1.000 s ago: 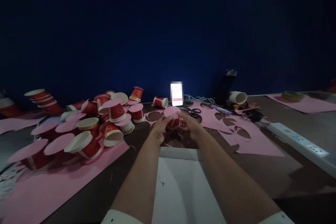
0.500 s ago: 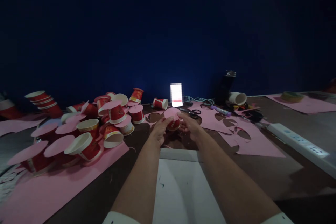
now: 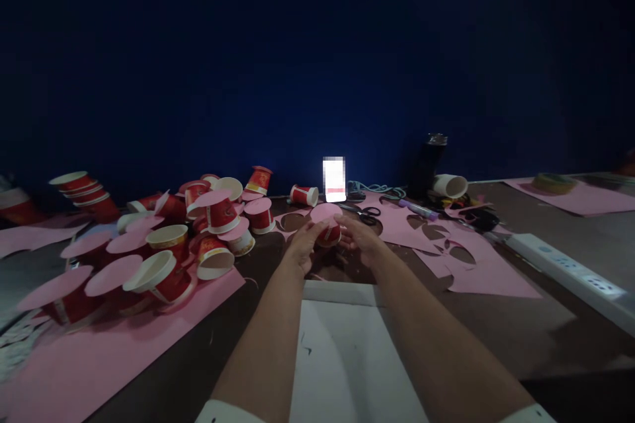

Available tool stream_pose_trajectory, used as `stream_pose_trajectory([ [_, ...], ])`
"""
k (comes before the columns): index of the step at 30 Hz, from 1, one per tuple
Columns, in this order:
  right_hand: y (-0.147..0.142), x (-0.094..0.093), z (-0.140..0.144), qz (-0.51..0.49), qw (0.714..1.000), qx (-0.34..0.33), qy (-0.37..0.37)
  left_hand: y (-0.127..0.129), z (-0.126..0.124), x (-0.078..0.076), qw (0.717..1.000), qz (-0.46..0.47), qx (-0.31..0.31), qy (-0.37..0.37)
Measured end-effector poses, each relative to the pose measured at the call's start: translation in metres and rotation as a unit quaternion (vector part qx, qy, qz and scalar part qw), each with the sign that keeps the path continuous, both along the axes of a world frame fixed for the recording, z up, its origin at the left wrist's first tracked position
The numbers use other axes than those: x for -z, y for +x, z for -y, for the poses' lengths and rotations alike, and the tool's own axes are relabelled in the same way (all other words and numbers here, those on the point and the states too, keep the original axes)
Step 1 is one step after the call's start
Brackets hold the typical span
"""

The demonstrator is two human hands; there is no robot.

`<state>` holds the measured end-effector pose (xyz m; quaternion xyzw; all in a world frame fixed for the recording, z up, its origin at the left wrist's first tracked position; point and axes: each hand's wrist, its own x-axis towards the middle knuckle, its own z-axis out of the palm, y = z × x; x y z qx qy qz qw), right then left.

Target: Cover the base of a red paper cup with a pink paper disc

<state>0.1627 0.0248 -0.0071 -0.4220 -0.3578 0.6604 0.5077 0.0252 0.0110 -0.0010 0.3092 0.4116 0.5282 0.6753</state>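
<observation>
Between my two hands stands a red paper cup (image 3: 329, 234) with a round pink paper disc (image 3: 326, 213) on its upturned end. My left hand (image 3: 303, 244) is closed on the cup's left side, its thumb at the disc's edge. From the right, my right hand (image 3: 358, 238) grips the same cup, thumb and fingers at the disc's edge and the cup's side. The cup's lower part is partly hidden by the fingers. Just behind it lie black-handled scissors (image 3: 367, 213) and a lit phone (image 3: 335, 180) propped upright.
Many red paper cups (image 3: 218, 215), several with pink discs, crowd the left side on pink paper (image 3: 149, 344). Cut pink sheets (image 3: 491, 274), a purple marker (image 3: 418, 209) and a power strip (image 3: 570, 271) lie right. A white box (image 3: 347, 344) sits in front of me.
The view has shifted very slightly. Both hands stay on the cup with the pink disc, in nearly the same pose.
</observation>
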Motion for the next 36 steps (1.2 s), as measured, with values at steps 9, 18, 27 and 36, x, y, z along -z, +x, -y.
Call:
stream_pose_trajectory([
  [9, -0.003, -0.006, 0.006, 0.007, 1.0, -0.004, 0.013, 0.0, 0.001, -0.002, 1.0, -0.011, -0.006, 0.003],
  [18, -0.006, -0.01, 0.008, 0.013, 1.0, 0.009, 0.011, 0.002, -0.003, 0.003, 1.0, -0.015, -0.004, 0.018],
  [27, -0.006, -0.012, 0.011, 0.022, 1.0, 0.006, 0.015, 0.003, -0.001, 0.0, 1.0, -0.018, -0.009, 0.012],
  [36, -0.002, -0.006, 0.003, 0.031, 0.999, 0.034, -0.02, 0.001, -0.004, 0.005, 0.999, -0.042, -0.01, 0.028],
])
